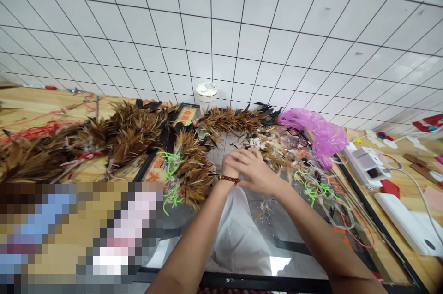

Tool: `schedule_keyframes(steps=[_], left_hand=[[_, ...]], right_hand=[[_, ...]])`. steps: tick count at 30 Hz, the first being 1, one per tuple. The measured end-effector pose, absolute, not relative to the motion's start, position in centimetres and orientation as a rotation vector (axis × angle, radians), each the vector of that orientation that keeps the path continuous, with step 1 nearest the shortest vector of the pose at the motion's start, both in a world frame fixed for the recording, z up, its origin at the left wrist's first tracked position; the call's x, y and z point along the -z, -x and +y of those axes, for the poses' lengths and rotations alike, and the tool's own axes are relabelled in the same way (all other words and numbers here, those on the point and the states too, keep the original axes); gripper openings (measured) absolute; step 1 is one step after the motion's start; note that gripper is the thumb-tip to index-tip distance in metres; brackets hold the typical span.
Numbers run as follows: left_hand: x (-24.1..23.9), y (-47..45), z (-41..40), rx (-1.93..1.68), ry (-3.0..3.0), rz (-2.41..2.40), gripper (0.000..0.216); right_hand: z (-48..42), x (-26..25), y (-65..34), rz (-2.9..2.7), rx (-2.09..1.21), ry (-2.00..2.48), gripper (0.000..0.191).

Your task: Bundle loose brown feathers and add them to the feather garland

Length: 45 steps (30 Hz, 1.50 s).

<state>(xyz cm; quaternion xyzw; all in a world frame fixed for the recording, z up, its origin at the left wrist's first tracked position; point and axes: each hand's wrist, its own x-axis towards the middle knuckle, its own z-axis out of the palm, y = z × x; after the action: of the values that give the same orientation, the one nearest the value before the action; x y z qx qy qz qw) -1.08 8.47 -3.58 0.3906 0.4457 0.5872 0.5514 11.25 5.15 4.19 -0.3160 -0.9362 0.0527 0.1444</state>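
Observation:
Both my hands meet over the middle of a glass-topped table [297, 248]. My right hand [254, 169] lies across and partly covers my left hand [229, 167], whose wrist wears a dark red bead bracelet [228, 178]. The fingers reach into a loose heap of small pale and brown feathers [273, 146]; what they hold, if anything, is hidden. Bundles of brown feathers [190, 165] tied with green cord [169, 160] lie just left of my hands.
A long row of brown feather bundles [69, 146] runs left over the wooden bench. A white lidded cup [206, 96] stands at the back by the tiled wall. A pink plastic bag [318, 132], glasses [294, 135], white devices [367, 167] and cables lie right.

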Motion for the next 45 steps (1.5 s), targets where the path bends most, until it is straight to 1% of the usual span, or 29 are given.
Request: schedule_keyframes(steps=[1, 3, 4, 5, 7, 10, 12, 15, 17, 19, 22, 25, 28, 33, 37, 45], left_hand=[[3.5, 1.5, 8.6, -1.402, -0.932, 1.106, 0.013], [3.6, 2.1, 8.9, -1.423, -0.960, 1.246, 0.007], [3.7, 2.4, 9.1, -1.434, -0.983, 1.352, 0.005], [3.8, 2.6, 9.2, -1.436, -1.000, 1.421, 0.004], [4.2, 2.9, 9.4, -1.446, -1.014, 1.502, 0.005], [4.4, 3.0, 9.5, -1.446, -0.993, 1.496, 0.006], [4.3, 3.0, 9.5, -1.434, -0.967, 1.491, 0.006], [3.8, 3.0, 9.4, -1.420, -0.915, 1.492, 0.007], [3.5, 3.0, 9.4, -1.430, -0.883, 1.468, 0.008], [3.4, 3.1, 9.3, -1.451, -0.859, 1.422, 0.010], [3.4, 3.2, 9.3, -1.446, -0.823, 1.367, 0.011], [3.4, 3.3, 9.0, -1.409, -0.812, 1.277, 0.016], [2.9, 3.3, 8.5, -1.351, -0.783, 1.113, 0.025], [1.7, 3.2, 7.8, -1.229, -0.684, 0.945, 0.036], [1.3, 3.2, 7.6, -1.149, -0.661, 0.933, 0.035], [1.4, 3.2, 7.6, -1.063, -0.716, 0.940, 0.032]], right_hand=[[6.3, -4.5, -11.7, -2.670, -0.198, 0.975, 0.057], [8.7, -4.8, -12.1, -2.581, -0.276, 1.253, 0.036], [9.8, -4.8, -12.1, -2.528, -0.267, 1.439, 0.030], [10.8, -4.6, -11.9, -2.472, -0.212, 1.598, 0.028], [12.4, -4.0, -10.8, -2.444, -0.107, 1.762, 0.029], [13.4, -2.9, -8.9, -2.460, -0.004, 1.854, 0.033], [13.5, -2.4, -8.3, -2.494, -0.037, 1.884, 0.028], [12.8, -2.7, -9.4, -2.548, -0.125, 1.875, 0.019], [12.0, -3.2, -11.3, -2.485, -0.217, 1.811, 0.017], [11.0, -3.6, -13.3, -2.183, -0.472, 1.621, 0.017], [9.8, -3.6, -15.5, -1.743, -0.872, 1.312, 0.027], [9.4, -2.9, -16.0, -1.471, -1.110, 1.198, 0.035], [9.5, -1.9, -15.5, -1.360, -1.155, 1.205, 0.037], [9.3, -0.8, -14.1, -1.372, -1.161, 1.197, 0.037], [8.8, 0.0, -12.9, -1.401, -1.180, 1.197, 0.038], [8.4, 1.4, -12.5, -1.501, -1.001, 1.205, 0.032]])
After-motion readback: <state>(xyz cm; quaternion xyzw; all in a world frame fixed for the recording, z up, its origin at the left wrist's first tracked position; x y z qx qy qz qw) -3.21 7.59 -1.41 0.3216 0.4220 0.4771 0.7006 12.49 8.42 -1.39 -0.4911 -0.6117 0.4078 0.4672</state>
